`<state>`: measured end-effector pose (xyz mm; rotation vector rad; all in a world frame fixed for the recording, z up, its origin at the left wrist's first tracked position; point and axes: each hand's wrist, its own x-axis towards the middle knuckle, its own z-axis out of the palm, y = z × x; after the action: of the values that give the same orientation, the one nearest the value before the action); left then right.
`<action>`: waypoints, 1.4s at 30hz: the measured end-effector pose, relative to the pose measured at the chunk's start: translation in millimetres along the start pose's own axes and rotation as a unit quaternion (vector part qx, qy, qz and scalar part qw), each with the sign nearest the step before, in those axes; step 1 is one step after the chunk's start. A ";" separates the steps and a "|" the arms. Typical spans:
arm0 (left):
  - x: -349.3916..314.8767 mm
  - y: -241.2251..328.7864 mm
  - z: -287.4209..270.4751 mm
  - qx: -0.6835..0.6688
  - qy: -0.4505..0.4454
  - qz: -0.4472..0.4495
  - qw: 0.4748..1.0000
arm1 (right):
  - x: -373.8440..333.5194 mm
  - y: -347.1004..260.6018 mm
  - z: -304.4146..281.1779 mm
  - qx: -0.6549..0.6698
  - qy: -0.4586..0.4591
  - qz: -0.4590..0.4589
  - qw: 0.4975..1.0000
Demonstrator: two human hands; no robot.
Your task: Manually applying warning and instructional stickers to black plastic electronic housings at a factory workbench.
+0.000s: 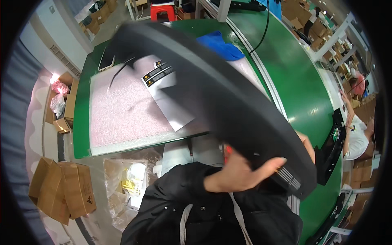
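So the left hand [236,171] is clamped thumb-on-top on a long curved black plastic panel [228,94], right hand [307,147] gripping its edge, above a green-topped workbench [81,130].

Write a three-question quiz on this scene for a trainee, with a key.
1. True or false: the left hand and the right hand both touch the black panel.
2. What colour is the cloth beyond the panel? A) red B) blue C) yellow
3. Fill in: the phone lies near the far ____ corner of the pink mat.

Key: 1. True. 2. B. 3. left.
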<state>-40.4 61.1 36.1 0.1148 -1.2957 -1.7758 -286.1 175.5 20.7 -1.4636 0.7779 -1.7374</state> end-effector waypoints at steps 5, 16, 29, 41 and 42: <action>36.7 -32.5 10.7 -0.012 -0.265 -0.086 0.960 | -43.0 -31.3 10.2 -0.075 0.168 0.107 0.977; 61.9 -49.6 -158.7 0.646 0.279 0.040 0.709 | -41.8 -37.1 -77.6 -0.545 0.518 0.367 0.548; 69.8 -57.4 -240.5 0.666 0.246 -0.186 0.679 | 9.4 27.4 -199.7 -0.601 0.592 0.429 0.323; 110.2 -29.8 -247.7 0.707 0.175 -0.273 0.629 | 5.1 18.7 -184.2 -0.677 0.580 0.415 0.186; 108.4 -29.5 -251.7 0.717 0.188 -0.259 0.619 | 13.6 20.0 -170.6 -0.710 0.571 0.389 0.134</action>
<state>14.9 -193.1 -55.1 1.7864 -2.1247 -0.5072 -452.5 152.5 -17.5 0.6479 3.6144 -0.2288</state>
